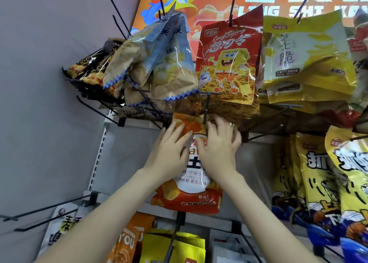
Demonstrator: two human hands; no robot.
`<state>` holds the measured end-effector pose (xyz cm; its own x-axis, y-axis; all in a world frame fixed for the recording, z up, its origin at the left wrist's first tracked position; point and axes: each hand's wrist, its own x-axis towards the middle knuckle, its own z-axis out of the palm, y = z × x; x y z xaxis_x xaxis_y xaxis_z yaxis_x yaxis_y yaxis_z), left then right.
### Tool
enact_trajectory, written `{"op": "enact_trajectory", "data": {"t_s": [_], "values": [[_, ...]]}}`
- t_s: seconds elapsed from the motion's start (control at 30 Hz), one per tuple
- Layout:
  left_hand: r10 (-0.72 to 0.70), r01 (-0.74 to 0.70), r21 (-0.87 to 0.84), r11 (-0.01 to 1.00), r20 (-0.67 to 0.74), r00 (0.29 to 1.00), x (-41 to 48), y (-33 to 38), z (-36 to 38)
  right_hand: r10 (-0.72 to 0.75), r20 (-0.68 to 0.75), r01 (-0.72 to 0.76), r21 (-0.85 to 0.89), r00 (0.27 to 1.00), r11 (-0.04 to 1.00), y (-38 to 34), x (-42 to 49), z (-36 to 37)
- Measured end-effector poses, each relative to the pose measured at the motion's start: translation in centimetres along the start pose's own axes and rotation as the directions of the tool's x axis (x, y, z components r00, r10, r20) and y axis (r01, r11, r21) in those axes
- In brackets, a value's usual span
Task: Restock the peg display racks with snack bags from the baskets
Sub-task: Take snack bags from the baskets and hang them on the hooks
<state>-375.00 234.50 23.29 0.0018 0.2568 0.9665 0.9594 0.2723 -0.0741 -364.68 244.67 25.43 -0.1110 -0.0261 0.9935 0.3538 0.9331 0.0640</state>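
An orange and white snack bag (191,191) hangs in front of me at a black peg (206,108) in the middle row of the rack. My left hand (169,151) grips the bag's upper left part, fingers curled over its top edge. My right hand (219,147) grips the upper right part beside the peg. The bag's top edge sits right at the peg's tip; I cannot tell if the peg passes through its hole. Both hands cover the bag's upper half.
Above hang a red noodle-snack bag (229,63), pale blue popcorn bags (165,63) and yellow bags (306,57). Yellow bags (322,175) hang at the right. Bare black pegs (45,209) stick out at lower left. Orange and yellow bags (159,244) fill the bottom row.
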Motion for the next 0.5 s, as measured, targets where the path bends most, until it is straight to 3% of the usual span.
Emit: {"op": "enact_trajectory", "data": {"t_s": [0.07, 0.13, 0.33, 0.5], "values": [[-0.047, 0.053, -0.035, 0.998, 0.154, 0.987, -0.1, -0.4, 0.7, -0.089, 0.256, 0.094, -0.01, 0.963, 0.995, -0.1, -1.0, 0.2], [-0.092, 0.106, -0.047, 0.993, 0.242, 0.966, 0.1, -0.6, 1.2, -0.104, 0.384, 0.123, -0.027, 0.918, 0.992, 0.4, -1.2, 0.6], [-0.146, 0.178, -0.088, 0.98, 0.29, 0.946, -0.1, -0.2, 1.0, -0.043, 0.53, 0.052, -0.002, 0.847, 0.999, 0.4, -0.2, 0.2], [-0.173, 0.212, -0.151, 0.966, 0.234, 0.957, -2.9, 0.8, -2.0, -0.06, 0.439, 0.013, 0.11, 0.897, 0.994, -1.4, -2.7, -2.6]]}}
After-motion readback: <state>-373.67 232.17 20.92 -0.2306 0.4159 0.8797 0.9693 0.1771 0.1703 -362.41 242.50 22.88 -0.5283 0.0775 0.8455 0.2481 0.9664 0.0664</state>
